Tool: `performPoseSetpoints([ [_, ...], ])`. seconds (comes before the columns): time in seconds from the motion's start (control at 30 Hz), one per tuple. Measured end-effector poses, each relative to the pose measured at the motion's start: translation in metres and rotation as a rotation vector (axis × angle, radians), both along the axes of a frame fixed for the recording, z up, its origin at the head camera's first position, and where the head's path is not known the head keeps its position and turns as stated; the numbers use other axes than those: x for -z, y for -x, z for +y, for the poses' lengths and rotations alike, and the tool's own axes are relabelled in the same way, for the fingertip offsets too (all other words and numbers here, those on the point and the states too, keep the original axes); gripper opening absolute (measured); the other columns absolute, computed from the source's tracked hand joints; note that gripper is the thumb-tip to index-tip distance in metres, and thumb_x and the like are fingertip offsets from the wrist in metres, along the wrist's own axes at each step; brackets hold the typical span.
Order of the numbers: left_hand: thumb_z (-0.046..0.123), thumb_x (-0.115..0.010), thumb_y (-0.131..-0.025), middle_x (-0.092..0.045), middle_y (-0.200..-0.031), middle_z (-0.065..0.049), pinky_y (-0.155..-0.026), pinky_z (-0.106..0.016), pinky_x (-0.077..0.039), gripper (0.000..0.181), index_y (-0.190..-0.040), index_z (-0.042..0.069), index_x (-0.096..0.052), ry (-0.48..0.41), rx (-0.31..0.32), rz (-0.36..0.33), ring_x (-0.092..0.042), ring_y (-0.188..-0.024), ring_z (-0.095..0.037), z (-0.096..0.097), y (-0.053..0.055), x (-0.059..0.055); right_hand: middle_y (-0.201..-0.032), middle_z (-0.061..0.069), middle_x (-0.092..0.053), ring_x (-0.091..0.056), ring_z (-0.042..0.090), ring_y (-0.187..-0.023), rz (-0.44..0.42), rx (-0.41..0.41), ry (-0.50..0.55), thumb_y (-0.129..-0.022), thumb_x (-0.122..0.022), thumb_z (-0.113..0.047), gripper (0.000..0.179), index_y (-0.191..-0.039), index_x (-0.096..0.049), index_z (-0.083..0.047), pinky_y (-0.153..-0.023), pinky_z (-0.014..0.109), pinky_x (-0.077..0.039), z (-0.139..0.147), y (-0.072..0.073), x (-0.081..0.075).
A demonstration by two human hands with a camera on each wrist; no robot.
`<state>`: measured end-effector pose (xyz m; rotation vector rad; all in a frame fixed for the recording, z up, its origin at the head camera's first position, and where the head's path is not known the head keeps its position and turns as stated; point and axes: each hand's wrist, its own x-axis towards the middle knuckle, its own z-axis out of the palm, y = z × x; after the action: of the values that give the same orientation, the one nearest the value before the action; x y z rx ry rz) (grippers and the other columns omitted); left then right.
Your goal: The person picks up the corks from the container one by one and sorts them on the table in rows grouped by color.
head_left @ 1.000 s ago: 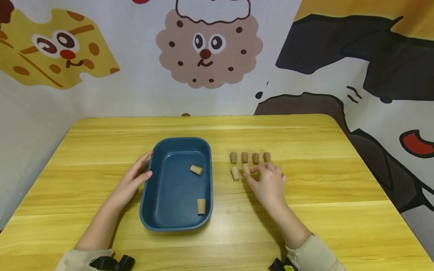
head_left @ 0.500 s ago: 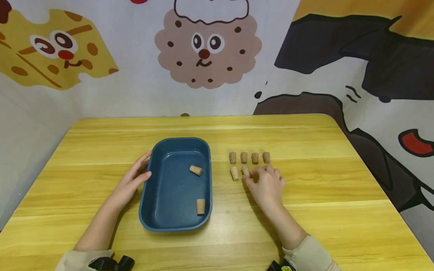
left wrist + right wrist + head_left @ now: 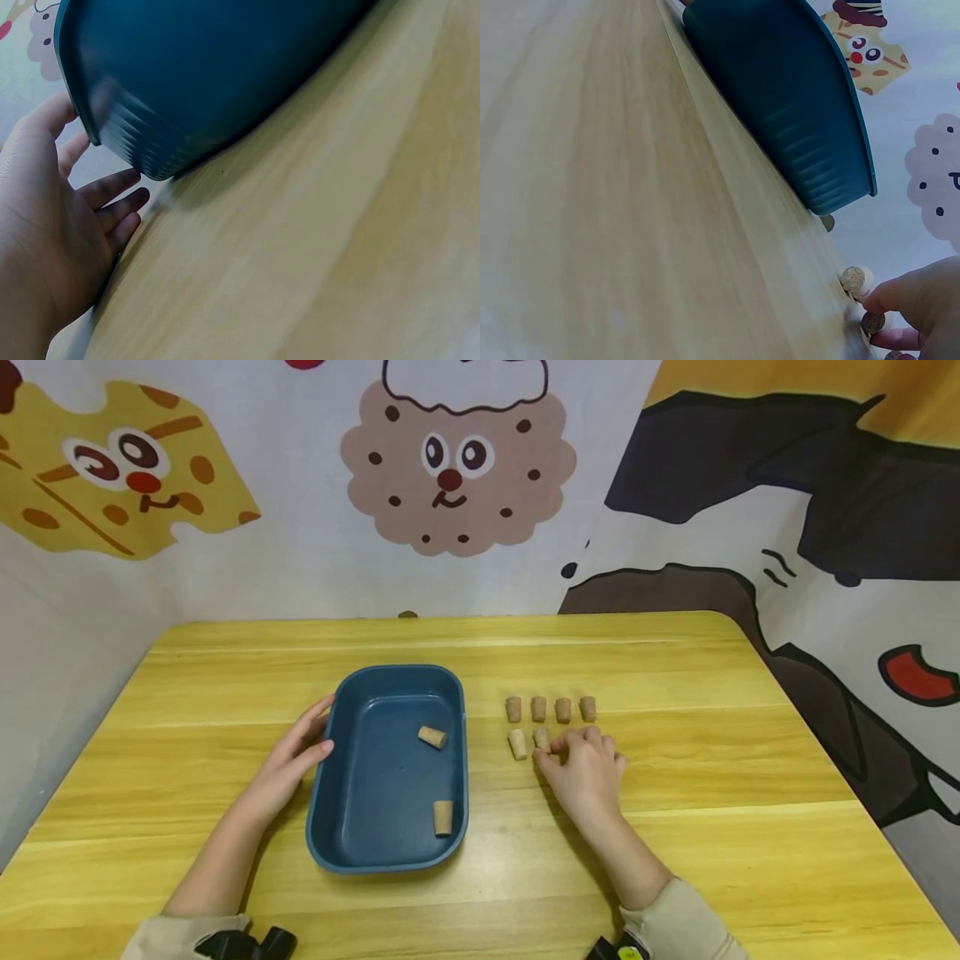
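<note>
My right hand (image 3: 588, 777) pinches a small tapered cork (image 3: 542, 739) between thumb and fingers on the table. Beside it on the left stands a paler cork (image 3: 517, 744). Behind them runs a row of several darker corks, the rightmost cork (image 3: 588, 708) just beyond my knuckles. In the right wrist view the pinched cork (image 3: 873, 322) shows its round end. My left hand (image 3: 288, 760) rests against the left side of a blue rectangular bin (image 3: 322, 810), fingers fairly straight. Inside the bin lie a tilted cork (image 3: 432, 737) and another cork (image 3: 442, 818) near its right wall.
The wooden table (image 3: 675, 727) reaches back to a wall hanging (image 3: 285, 568) printed with cartoon food. A black wrist camera (image 3: 247, 943) is strapped at the left sleeve, another (image 3: 611, 948) at the right. The bin stands between the two hands.
The right hand's cork has come slightly toward me, away from the back row, and stands beside the paler cork. The left hand and the bin stay as they were.
</note>
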<state>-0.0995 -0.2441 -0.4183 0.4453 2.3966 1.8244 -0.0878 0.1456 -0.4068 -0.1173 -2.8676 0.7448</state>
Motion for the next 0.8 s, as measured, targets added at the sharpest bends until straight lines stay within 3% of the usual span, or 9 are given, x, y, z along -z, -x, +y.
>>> performPoseSetpoints([
  [0.8,0.011,-0.046,-0.101,-0.034,-0.144,-0.026,-0.092,-0.016,-0.036,0.056,-0.153,0.019,-0.025,0.001,-0.002,0.008,-0.041,-0.123,-0.007,0.0002,0.0019,0.0011,-0.099,0.011,-0.057,-0.047,0.032,-0.091,-0.023,-0.017,-0.017,-0.081,-0.072,-0.042,0.031,-0.085,-0.068,-0.012,-0.075,0.047,-0.03,0.0015,0.0003,-0.0006],
])
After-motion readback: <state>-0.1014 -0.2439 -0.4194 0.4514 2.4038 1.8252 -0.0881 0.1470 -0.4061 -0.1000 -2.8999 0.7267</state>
